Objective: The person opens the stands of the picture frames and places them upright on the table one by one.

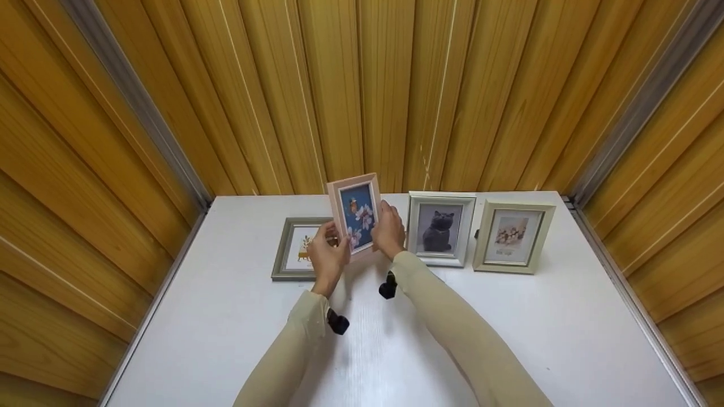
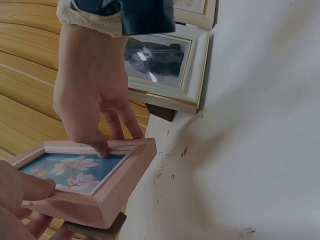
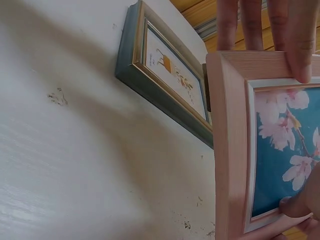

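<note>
Both hands hold a pink picture frame (image 1: 334,206) with a blossom picture, tilted above the white table. My left hand (image 1: 329,257) grips its left side, the thumb on the front and fingers behind. On the opposite side my right hand (image 1: 389,230) pinches the edge, its thumb (image 2: 101,148) over the front in the left wrist view. Behind the left hand stands a grey-green picture frame (image 1: 280,254), partly hidden by that hand and the pink frame. A silver-white picture frame (image 1: 413,226) with a cat picture stands just right of the right hand.
A cream picture frame (image 1: 481,249) with a flower picture stands at the right, beside the cat one. The white table (image 1: 226,339) ends against a wooden slat wall (image 1: 384,85) at the back. Metal rails (image 1: 616,249) run along the table's sides.
</note>
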A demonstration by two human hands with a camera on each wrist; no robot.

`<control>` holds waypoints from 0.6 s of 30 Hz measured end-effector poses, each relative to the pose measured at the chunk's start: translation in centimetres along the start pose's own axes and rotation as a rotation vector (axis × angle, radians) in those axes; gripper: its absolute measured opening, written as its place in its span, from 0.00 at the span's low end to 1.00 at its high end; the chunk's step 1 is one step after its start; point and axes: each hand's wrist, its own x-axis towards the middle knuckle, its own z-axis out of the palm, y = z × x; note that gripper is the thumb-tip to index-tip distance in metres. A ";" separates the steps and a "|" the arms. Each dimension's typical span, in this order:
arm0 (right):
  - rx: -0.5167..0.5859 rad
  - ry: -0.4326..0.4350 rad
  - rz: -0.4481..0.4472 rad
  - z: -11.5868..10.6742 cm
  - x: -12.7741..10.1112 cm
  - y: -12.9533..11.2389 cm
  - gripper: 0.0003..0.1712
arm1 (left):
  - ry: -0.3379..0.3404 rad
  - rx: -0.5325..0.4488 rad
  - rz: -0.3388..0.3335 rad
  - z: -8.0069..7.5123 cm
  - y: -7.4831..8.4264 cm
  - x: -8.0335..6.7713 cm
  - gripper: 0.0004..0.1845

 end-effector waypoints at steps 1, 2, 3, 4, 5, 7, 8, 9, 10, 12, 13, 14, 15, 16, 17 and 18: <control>0.007 -0.009 0.004 0.0 0.1 0.0 0.40 | -0.001 -0.007 0.002 0.1 0.0 -0.1 0.20; 0.015 -0.015 0.006 -0.1 0.2 0.0 0.39 | 0.001 -0.012 0.008 0.1 0.1 -0.2 0.20; 0.025 -0.019 0.007 -0.1 0.3 0.1 0.38 | 0.003 -0.014 0.009 0.1 0.2 -0.3 0.20; 0.035 -0.021 0.006 -0.1 0.4 0.1 0.37 | 0.006 -0.012 0.013 0.2 0.2 -0.4 0.19; 0.046 -0.023 0.008 0.0 0.5 0.1 0.36 | 0.009 -0.006 0.015 0.2 0.3 -0.5 0.19; 0.065 -0.027 0.009 0.1 0.6 0.2 0.34 | 0.016 0.006 0.023 0.4 0.4 -0.6 0.20; 0.073 -0.029 0.009 0.1 0.7 0.3 0.33 | 0.019 0.010 0.027 0.5 0.4 -0.7 0.20; 0.082 -0.033 0.009 0.2 0.7 0.4 0.32 | 0.022 0.016 0.028 0.5 0.4 -0.8 0.20; 0.089 -0.038 0.008 0.3 0.8 0.5 0.31 | 0.024 0.017 0.030 0.6 0.4 -0.9 0.20; 0.108 -0.048 0.005 0.3 0.8 0.7 0.30 | 0.030 0.023 0.034 0.6 0.4 -1.1 0.20; 0.116 -0.052 0.003 0.3 0.8 0.7 0.29 | 0.033 0.027 0.035 0.6 0.4 -1.2 0.20; 0.125 -0.058 0.002 0.3 0.8 0.8 0.29 | 0.035 0.029 0.037 0.7 0.3 -1.3 0.20; 0.134 -0.062 0.002 0.3 0.8 0.8 0.29 | 0.037 0.031 0.038 0.7 0.3 -1.4 0.20; 0.141 -0.064 0.002 0.3 0.8 0.8 0.29 | 0.039 0.028 0.039 0.7 0.3 -1.4 0.19; 0.149 -0.065 0.002 0.3 0.8 0.8 0.28 | 0.041 0.028 0.042 0.7 0.3 -1.4 0.19; 0.152 -0.066 0.004 0.2 0.9 0.8 0.29 | 0.042 0.026 0.046 0.8 0.3 -1.4 0.19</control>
